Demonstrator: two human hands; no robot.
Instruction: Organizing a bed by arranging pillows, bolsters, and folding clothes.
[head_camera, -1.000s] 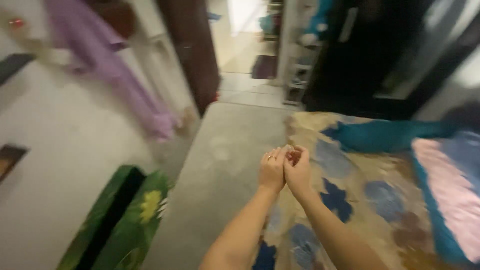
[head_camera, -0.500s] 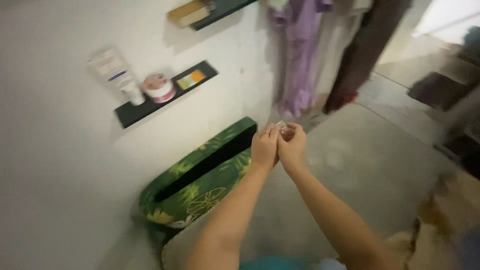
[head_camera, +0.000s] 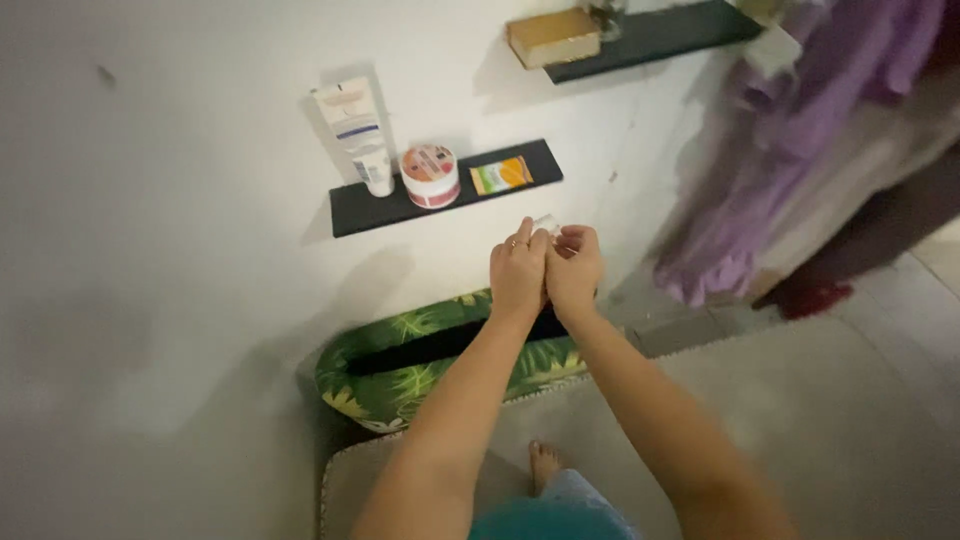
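Between your two hands there is a small, pale, see-through thing (head_camera: 545, 222), too small and blurred to tell its kind; it sticks out just above the fingertips, in front of the white wall (head_camera: 180, 250) and a little below the lower dark shelf (head_camera: 352, 213). Your left hand (head_camera: 518, 272) and your right hand (head_camera: 574, 270) press against each other, side to side, with the fingers curled inward and pinching this little thing together; a ring shows on one left finger. As I judge it, you are working at the thing with both hands, perhaps to open or to twist it, and this step is not finished. The next move, I think, calls for a firm pinch of one hand and a small, careful turn or pull of the other, because the thing is tiny and can slip. On the lower shelf stand a white tube (head_camera: 358, 135), a round jar (head_camera: 430, 176) with a red band and a flat orange packet (head_camera: 501, 175), all well apart from your hands. Below your wrists a green leaf-patterned cushion (head_camera: 400, 370) lies against the wall, and a purple garment (head_camera: 790, 140) hangs at the right. Your bare foot (head_camera: 541, 464) stands on the grey rug (head_camera: 800, 440).
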